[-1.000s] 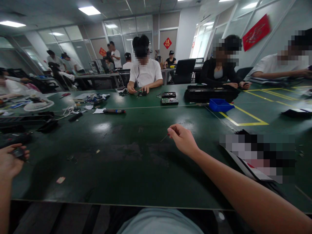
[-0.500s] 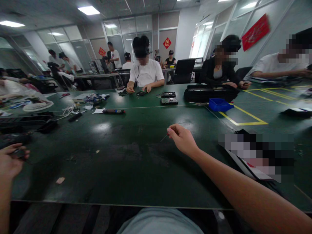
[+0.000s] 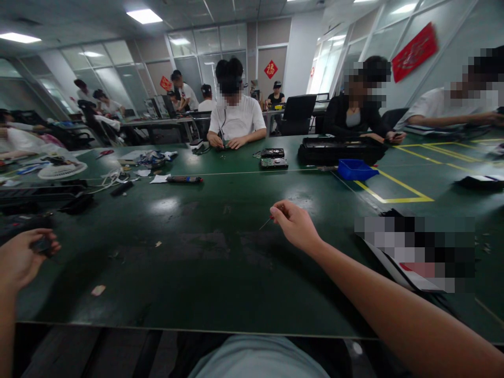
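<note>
My right hand (image 3: 293, 223) is closed in a pinch above the green table (image 3: 220, 294). From its fingertips a thin screwdriver (image 3: 265, 224) points down and to the left; a bit of red shows at the grip, and my fingers hide most of the handle. At the left edge my left hand (image 3: 23, 257) is curled around a small dark object (image 3: 41, 244). Its kind cannot be made out, and the fingers cover part of it.
A blue tray (image 3: 356, 170) and a long black casing (image 3: 340, 150) lie ahead on the right, beside two hard drives (image 3: 273, 163). A dark cylindrical tool (image 3: 184, 179) lies at left centre. Near my right forearm is a blurred-out stack (image 3: 388, 268). Co-workers sit opposite.
My left hand has moved to the right and slightly up with the dark object. My right hand and the screwdriver have stayed almost still. The co-worker opposite has brought their hands closer together.
</note>
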### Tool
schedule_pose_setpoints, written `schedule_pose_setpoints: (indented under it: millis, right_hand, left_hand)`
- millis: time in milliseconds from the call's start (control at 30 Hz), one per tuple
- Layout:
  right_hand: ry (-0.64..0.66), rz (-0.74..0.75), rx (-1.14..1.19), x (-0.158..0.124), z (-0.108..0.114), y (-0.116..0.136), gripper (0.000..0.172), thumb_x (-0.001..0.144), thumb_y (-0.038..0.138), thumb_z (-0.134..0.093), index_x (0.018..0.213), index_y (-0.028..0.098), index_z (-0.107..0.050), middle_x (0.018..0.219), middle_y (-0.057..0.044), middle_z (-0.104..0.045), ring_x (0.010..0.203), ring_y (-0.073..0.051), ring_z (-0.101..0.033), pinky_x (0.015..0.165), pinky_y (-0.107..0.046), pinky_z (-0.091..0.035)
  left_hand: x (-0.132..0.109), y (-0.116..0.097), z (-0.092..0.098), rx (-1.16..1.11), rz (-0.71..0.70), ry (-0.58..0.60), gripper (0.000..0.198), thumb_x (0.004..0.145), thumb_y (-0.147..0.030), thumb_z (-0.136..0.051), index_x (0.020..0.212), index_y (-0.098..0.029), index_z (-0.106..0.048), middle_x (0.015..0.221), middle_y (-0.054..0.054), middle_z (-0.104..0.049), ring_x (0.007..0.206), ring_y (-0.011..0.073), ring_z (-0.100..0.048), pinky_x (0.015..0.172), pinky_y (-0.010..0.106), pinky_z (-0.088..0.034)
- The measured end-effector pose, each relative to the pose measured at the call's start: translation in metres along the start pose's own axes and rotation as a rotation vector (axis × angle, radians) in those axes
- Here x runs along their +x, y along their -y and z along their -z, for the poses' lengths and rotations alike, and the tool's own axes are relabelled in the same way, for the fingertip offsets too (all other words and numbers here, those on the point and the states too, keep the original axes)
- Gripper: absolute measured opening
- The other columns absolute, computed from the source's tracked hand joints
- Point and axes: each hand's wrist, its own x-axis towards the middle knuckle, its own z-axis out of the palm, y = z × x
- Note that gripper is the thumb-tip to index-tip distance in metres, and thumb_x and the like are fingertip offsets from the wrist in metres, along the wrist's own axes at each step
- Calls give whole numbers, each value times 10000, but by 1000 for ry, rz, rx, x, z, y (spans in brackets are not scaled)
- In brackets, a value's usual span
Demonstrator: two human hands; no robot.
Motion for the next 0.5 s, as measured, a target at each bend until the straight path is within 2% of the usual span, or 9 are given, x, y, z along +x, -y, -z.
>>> schedule_pose_setpoints:
  millis: [200, 333, 500]
  right_hand:
    - [2, 0, 0, 0, 0, 0, 241, 959, 397, -517, 891, 206, -647, 709, -11, -676, 665, -179, -638, 633, -308, -441]
    - [0, 1, 5, 1, 0, 0, 246, 959, 403, -516, 889, 208, -647, 714, -12, -677, 667, -180, -637, 630, -307, -441]
    - [3, -2, 1, 1, -1, 0, 249, 955, 406, -514, 885, 207, -646, 715, -16, -674, 673, -184, -635, 641, -315, -442]
  left_hand:
    - [1, 6, 0, -88, -45, 30, 151, 724, -67, -524, 737, -210, -569, 616, -77, -581, 595, 112, -537, 515, 173, -484]
    - [-1, 4, -2, -181, -21, 1, 159, 700, -79, -509, 738, -221, -569, 582, -66, -572, 601, 135, -525, 530, 209, -501]
    - [1, 1, -1, -292, 48, -78, 140, 625, -99, -524, 720, -197, -555, 586, -39, -517, 575, 123, -479, 543, 207, -467]
